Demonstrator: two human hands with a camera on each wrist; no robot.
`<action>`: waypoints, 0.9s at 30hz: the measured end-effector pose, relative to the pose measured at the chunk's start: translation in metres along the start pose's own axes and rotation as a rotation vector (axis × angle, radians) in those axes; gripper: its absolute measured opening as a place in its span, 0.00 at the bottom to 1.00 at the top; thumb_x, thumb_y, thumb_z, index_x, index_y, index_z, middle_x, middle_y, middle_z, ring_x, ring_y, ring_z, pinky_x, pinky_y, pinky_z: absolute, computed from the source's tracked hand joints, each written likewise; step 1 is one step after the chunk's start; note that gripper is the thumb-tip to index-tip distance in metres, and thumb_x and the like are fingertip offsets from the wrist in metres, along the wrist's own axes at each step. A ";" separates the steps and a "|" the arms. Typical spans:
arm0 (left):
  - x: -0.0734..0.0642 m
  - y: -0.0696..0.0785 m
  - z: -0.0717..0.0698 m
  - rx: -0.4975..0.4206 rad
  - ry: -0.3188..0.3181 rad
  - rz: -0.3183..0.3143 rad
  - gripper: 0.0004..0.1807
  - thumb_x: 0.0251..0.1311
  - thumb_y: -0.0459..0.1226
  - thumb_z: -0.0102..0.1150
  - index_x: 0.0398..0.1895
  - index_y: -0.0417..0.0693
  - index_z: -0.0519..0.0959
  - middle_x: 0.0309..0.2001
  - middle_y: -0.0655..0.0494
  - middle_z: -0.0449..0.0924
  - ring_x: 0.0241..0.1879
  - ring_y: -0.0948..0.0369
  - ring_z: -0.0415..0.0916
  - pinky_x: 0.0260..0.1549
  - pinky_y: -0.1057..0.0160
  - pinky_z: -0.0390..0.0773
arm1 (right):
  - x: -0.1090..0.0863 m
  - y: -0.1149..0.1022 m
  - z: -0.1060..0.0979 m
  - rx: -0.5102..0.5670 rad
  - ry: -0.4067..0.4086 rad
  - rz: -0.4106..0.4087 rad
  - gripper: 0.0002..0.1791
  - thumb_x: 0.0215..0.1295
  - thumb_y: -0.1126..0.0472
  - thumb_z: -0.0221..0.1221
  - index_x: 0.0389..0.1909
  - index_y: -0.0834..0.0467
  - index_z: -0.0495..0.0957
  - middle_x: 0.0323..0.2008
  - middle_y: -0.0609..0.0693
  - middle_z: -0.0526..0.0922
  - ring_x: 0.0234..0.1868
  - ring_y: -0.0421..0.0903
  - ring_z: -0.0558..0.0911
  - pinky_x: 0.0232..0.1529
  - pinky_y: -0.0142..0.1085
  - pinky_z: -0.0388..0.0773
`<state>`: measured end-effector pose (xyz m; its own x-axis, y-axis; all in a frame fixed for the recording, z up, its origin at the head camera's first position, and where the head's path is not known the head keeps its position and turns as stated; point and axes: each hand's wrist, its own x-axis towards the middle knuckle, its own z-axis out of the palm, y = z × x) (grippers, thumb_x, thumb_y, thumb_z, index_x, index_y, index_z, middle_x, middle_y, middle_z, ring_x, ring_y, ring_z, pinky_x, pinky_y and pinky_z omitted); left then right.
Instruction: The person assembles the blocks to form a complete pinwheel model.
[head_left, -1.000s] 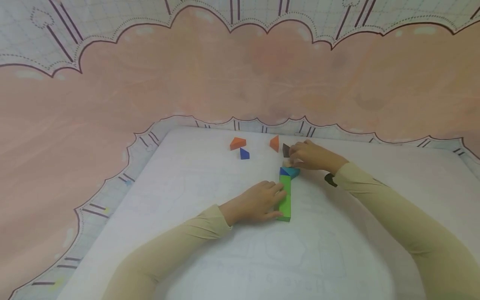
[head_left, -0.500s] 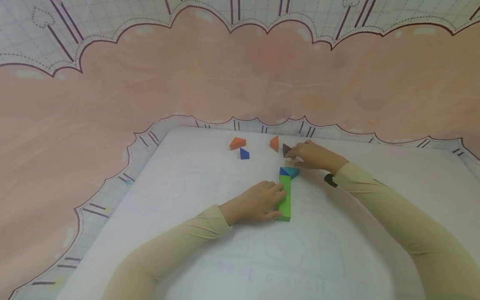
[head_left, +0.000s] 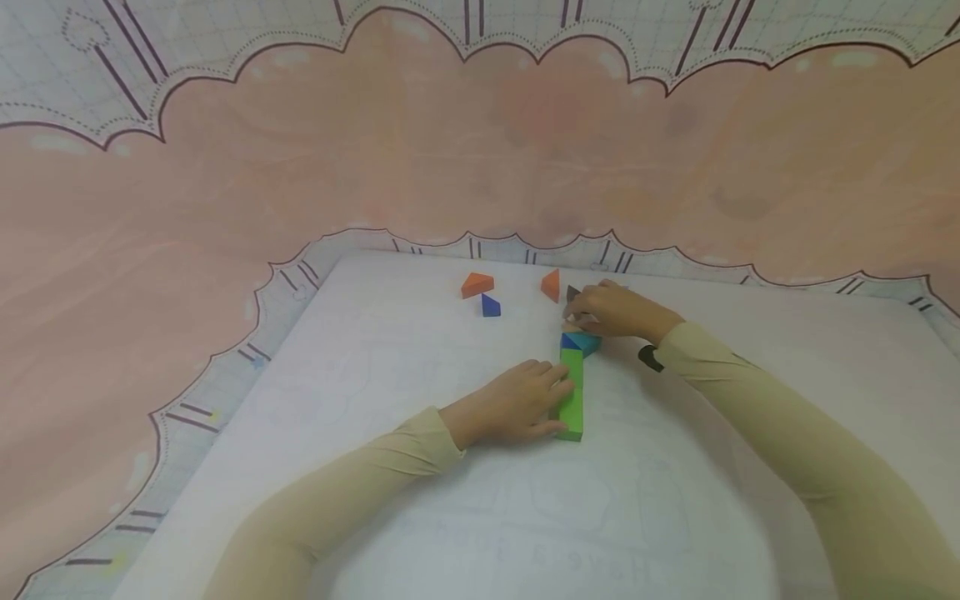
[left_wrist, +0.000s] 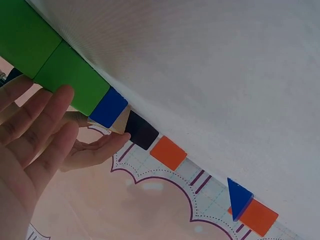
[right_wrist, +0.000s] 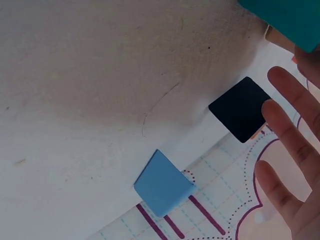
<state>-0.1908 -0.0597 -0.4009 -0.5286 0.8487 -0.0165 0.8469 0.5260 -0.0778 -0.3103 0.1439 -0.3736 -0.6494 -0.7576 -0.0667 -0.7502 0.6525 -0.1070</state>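
Observation:
My left hand [head_left: 525, 402] rests with fairly straight fingers against a row of two green blocks [head_left: 572, 408], seen close up in the left wrist view. Beyond the green lie a dark blue triangular block [left_wrist: 108, 107] and a teal triangular block [head_left: 588, 344], fitted against each other. My right hand [head_left: 618, 310] pinches a small plain wooden block [left_wrist: 121, 121] at the far end of that row; the fingers partly cover it. Just past it stands a black block [right_wrist: 241, 109], close to the right hand's fingertips.
Two orange blocks [head_left: 477, 285] and a blue triangular block [head_left: 491, 306] lie toward the table's far edge. A light blue block [right_wrist: 162, 184] sits beyond the right hand. The white table [head_left: 405, 350] meets a patterned cloth [head_left: 450, 150] at the back.
My right hand has shifted slightly left and now covers more of the wooden and black blocks. My left hand and the green blocks have kept their place.

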 end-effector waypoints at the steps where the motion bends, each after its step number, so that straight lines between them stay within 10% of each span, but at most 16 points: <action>1: 0.000 0.000 0.000 -0.001 0.002 0.001 0.28 0.64 0.57 0.45 0.58 0.49 0.66 0.59 0.53 0.68 0.55 0.59 0.69 0.60 0.61 0.68 | 0.000 0.000 0.000 0.003 -0.005 0.007 0.13 0.60 0.61 0.61 0.46 0.54 0.82 0.37 0.48 0.85 0.38 0.44 0.79 0.49 0.45 0.72; 27: 0.000 0.000 -0.002 -0.017 0.008 0.003 0.27 0.64 0.57 0.46 0.57 0.50 0.66 0.57 0.53 0.69 0.52 0.60 0.69 0.59 0.61 0.68 | -0.005 0.005 0.003 -0.067 0.068 -0.121 0.11 0.58 0.64 0.63 0.43 0.55 0.83 0.41 0.49 0.86 0.46 0.47 0.81 0.53 0.46 0.74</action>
<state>-0.1902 -0.0598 -0.3988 -0.5260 0.8504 -0.0089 0.8491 0.5246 -0.0613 -0.3102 0.1504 -0.3770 -0.5591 -0.8291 0.0103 -0.8286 0.5582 -0.0438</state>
